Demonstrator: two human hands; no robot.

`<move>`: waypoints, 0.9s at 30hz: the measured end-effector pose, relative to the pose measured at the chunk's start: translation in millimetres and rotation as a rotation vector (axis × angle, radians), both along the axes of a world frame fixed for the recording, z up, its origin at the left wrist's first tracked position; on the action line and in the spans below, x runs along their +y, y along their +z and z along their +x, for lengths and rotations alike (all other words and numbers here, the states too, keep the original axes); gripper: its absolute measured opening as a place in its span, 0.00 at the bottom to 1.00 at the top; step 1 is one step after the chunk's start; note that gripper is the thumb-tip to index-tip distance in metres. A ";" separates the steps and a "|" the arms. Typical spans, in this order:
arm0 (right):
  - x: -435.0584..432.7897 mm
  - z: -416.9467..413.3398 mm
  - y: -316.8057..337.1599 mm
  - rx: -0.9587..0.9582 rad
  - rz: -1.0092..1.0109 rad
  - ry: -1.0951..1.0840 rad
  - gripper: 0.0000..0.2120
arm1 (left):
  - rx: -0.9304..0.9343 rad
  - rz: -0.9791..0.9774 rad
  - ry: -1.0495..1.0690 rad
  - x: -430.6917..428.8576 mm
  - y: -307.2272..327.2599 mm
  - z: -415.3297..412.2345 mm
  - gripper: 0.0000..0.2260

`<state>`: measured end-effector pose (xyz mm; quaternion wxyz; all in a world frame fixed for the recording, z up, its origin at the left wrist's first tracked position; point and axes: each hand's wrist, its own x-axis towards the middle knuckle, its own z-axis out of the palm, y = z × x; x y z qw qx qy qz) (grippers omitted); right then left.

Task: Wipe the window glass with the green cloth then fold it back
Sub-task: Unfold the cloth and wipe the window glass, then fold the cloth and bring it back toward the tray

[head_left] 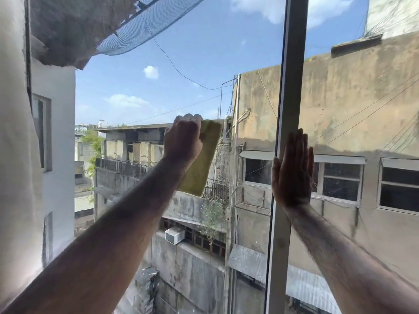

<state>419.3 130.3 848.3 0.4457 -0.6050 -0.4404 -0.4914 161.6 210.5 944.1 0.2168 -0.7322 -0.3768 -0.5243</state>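
My left hand (183, 138) is closed around the upper corner of the green cloth (203, 164), holding it flat against the window glass (181, 64) near the middle of the pane. The cloth hangs down and to the right from my fist as a folded rectangle. My right hand (292, 171) lies flat with its fingers straight up, palm pressed on the white vertical window frame (291, 91) and the glass beside it. Both forearms reach in from the bottom corners.
A white curtain (18, 155) hangs along the left edge. Beyond the glass are concrete buildings, a balcony railing, an air conditioner unit (174, 235), cables and a blue net (145, 28) overhead. A second pane lies right of the frame.
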 end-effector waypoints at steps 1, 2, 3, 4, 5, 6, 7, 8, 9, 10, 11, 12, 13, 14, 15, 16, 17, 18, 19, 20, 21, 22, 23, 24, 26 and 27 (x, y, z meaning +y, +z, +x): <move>-4.6 -4.2 2.1 0.026 -0.022 0.003 0.34 | -0.004 -0.050 -0.037 -3.5 0.0 -3.1 0.17; -10.1 -8.9 4.5 0.048 -0.037 0.024 0.35 | -0.018 -0.096 -0.084 -6.9 -0.5 -6.7 0.17; -15.9 -14.7 6.0 0.045 -0.040 0.070 0.37 | -0.049 -0.130 -0.142 -10.5 -2.4 -11.1 0.16; -22.2 -21.2 5.1 -0.004 -0.038 0.139 0.37 | -0.095 -0.157 -0.200 -14.1 -5.2 -15.7 0.15; -26.9 -28.6 2.7 -0.086 -0.050 0.219 0.37 | -0.150 -0.186 -0.253 -18.2 -8.6 -19.4 0.15; -31.6 -38.5 -2.0 -0.146 -0.090 0.316 0.37 | -0.208 -0.224 -0.303 -22.9 -14.2 -23.2 0.14; -35.0 -49.0 -7.7 -0.141 -0.162 0.431 0.38 | -0.274 -0.271 -0.360 -27.1 -20.8 -26.4 0.13; -38.4 -60.9 -14.4 -0.057 -0.261 0.556 0.40 | -0.352 -0.338 -0.437 -29.8 -29.6 -29.5 0.11; -42.2 -72.9 -22.0 0.096 -0.362 0.686 0.43 | -0.441 -0.429 -0.534 -31.9 -40.4 -32.7 0.10; -45.9 -82.4 -28.1 0.296 -0.458 0.815 0.44 | -0.528 -0.532 -0.643 -33.6 -51.3 -36.1 0.10; -47.6 -87.6 -36.8 0.509 -0.559 0.934 0.40 | -0.608 -0.637 -0.754 -35.0 -65.9 -40.4 0.10; -47.0 -87.5 -45.9 0.687 -0.653 1.036 0.32 | -0.683 -0.730 -0.856 -35.7 -80.8 -44.6 0.09; -45.8 -86.0 -58.1 0.814 -0.723 1.110 0.24 | -0.754 -0.807 -0.934 -36.0 -97.8 -48.9 0.08; -45.8 -84.0 -74.1 0.908 -0.749 1.160 0.18 | -0.819 -0.872 -0.971 -35.9 -117.6 -53.7 0.07; -46.5 -83.3 -87.5 0.988 -0.735 1.202 0.16 | -0.876 -0.921 -0.986 -35.7 -136.5 -58.9 0.06; -47.7 -83.6 -104.8 1.083 -0.697 1.239 0.14 | -0.919 -0.976 -0.979 -34.5 -159.6 -64.3 0.05; -48.3 -83.5 -123.2 1.187 -0.642 1.280 0.12 | -0.941 -1.036 -0.964 -33.2 -183.8 -69.3 0.05; -49.0 -83.8 -145.0 1.286 -0.591 1.302 0.09 | -0.938 -1.099 -0.944 -31.3 -210.6 -74.3 0.05; -50.8 -83.7 -171.0 1.379 -0.553 1.303 0.06 | -0.914 -1.163 -0.921 -30.2 -240.2 -79.1 0.05; -54.3 -84.0 -195.1 1.451 -0.539 1.285 0.04 | -0.874 -1.222 -0.903 -29.1 -267.9 -83.6 0.06; -59.0 -85.8 -225.3 1.515 -0.547 1.252 0.05 | -0.836 -1.292 -0.883 -29.8 -300.4 -87.5 0.07; -63.8 -86.9 -256.6 1.568 -0.568 1.211 0.07 | -0.798 -1.355 -0.861 -30.1 -332.5 -90.4 0.07; -70.0 -89.0 -289.6 1.619 -0.594 1.168 0.09 | -0.763 -1.415 -0.840 -31.9 -366.3 -93.2 0.07; -78.5 -92.0 -324.9 1.674 -0.616 1.125 0.09 | -0.734 -1.473 -0.812 -35.3 -402.3 -96.7 0.09; -95.5 -96.9 -393.8 1.778 -0.656 1.035 0.07 | -0.690 -1.589 -0.739 -43.2 -471.6 -104.1 0.13; -104.4 -100.0 -430.9 1.825 -0.687 0.984 0.06 | -0.672 -1.641 -0.690 -47.7 -509.5 -107.7 0.13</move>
